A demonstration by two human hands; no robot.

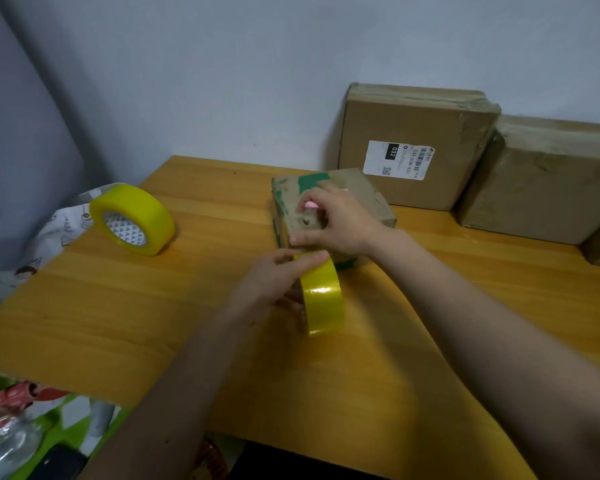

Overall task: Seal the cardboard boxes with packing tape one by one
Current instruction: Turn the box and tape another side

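Taping a small cardboard box (329,202) at table (118,306) centre.

At 9 o'clock, spare tape roll (132,219). Centre: left hand (274,282) gripping working roll (321,296); right hand (336,220) pinching tape's end onto box. Best pulled taut, pressed flat.

A home room used for parcel packing: a wooden counter (118,306) against a plain wall, printed bedding (49,233) just left of it, labelled cardboard boxes (413,143) at its back.
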